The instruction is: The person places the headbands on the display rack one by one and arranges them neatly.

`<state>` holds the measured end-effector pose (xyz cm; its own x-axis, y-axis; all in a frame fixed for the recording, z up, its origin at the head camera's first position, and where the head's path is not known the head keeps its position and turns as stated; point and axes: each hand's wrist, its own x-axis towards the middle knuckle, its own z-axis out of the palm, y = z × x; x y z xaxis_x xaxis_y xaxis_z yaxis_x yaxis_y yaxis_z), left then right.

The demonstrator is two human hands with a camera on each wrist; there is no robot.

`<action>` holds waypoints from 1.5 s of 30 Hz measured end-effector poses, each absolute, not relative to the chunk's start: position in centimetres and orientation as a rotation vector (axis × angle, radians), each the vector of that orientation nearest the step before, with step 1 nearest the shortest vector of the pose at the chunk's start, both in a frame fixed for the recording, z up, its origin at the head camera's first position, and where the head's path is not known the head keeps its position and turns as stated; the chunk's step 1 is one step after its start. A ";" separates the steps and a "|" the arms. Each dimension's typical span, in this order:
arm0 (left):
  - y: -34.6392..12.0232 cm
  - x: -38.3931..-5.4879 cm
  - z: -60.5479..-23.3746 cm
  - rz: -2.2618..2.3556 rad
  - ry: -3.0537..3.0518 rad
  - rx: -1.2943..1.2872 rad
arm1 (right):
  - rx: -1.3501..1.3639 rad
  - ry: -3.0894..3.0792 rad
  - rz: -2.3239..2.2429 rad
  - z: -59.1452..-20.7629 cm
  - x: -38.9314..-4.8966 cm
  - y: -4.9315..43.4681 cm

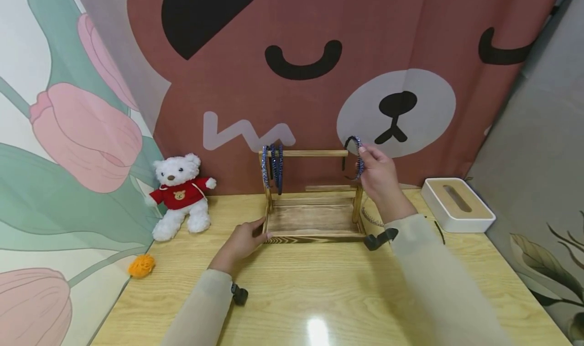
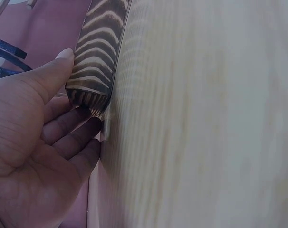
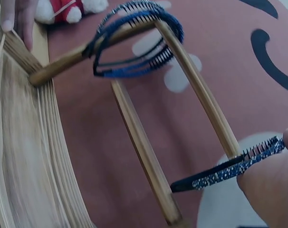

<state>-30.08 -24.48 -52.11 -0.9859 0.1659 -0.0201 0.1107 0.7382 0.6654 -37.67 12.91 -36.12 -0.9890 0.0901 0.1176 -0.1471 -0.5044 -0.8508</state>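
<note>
My right hand (image 1: 379, 176) pinches a glittery blue headband (image 1: 359, 166) with inner teeth at the right end of a wooden rack's top bar (image 1: 310, 153). In the right wrist view, the held headband (image 3: 225, 172) overlaps the bar's end, its lower tip beside the lower rail (image 3: 146, 152). Several blue headbands (image 1: 280, 171) hang together at the bar's left end. My left hand (image 1: 242, 242) holds the front left corner of the rack's base (image 1: 315, 239). Up close, the thumb lies along the dark-striped base edge (image 2: 97, 52) with the fingers curled against its end.
A white teddy bear (image 1: 182, 196) in a red top sits left of the rack, with an orange fuzzy ball (image 1: 142, 266) nearer. A white tissue box (image 1: 458, 205) stands to the right. A zigzag hair band (image 1: 371, 218) and a thin black strip (image 1: 439, 232) lie around the right forearm.
</note>
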 end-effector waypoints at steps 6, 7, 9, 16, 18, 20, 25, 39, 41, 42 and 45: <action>-24.5 -30.1 -52.1 1.085 2.852 0.226 | 0.003 -1.558 2.577 -36.0 -37.7 9.3; -24.5 -30.1 -52.1 1.087 2.855 0.226 | -0.005 -1.575 2.569 -36.0 -37.6 8.7; -24.6 -30.2 -52.1 1.092 2.857 0.219 | -0.023 -1.626 2.548 -36.1 -37.5 7.5; -24.5 -30.1 -52.1 1.093 2.864 0.240 | -0.048 -1.737 2.512 -36.8 -37.3 3.9; -24.5 -30.1 -52.2 1.089 2.865 0.243 | -0.043 -1.769 2.487 -37.1 -37.4 3.1; -24.4 -30.1 -52.2 1.085 2.868 0.241 | -0.046 -1.812 2.448 -37.2 -37.4 2.3; -24.4 -30.1 -52.1 1.081 2.874 0.237 | -0.049 -1.854 2.363 -37.3 -37.3 0.5; -24.4 -29.9 -52.0 1.118 2.844 0.233 | -0.086 -1.738 2.396 -37.6 -37.8 -2.8; -24.5 -29.9 -52.0 1.116 2.847 0.235 | -0.089 -1.742 2.390 -37.7 -37.8 -3.2; -24.5 -29.9 -52.1 1.117 2.845 0.234 | -0.088 -1.747 2.387 -37.7 -37.8 -3.4; -24.5 -30.0 -52.2 1.117 2.846 0.233 | -0.085 -1.769 2.369 -37.7 -37.6 -3.9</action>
<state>-29.97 -24.48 -52.16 -0.9856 0.1682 -0.0145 0.1134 0.7233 0.6812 -37.63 -3.90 -37.74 -0.9816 0.1801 0.0636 -0.1121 -0.2737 -0.9552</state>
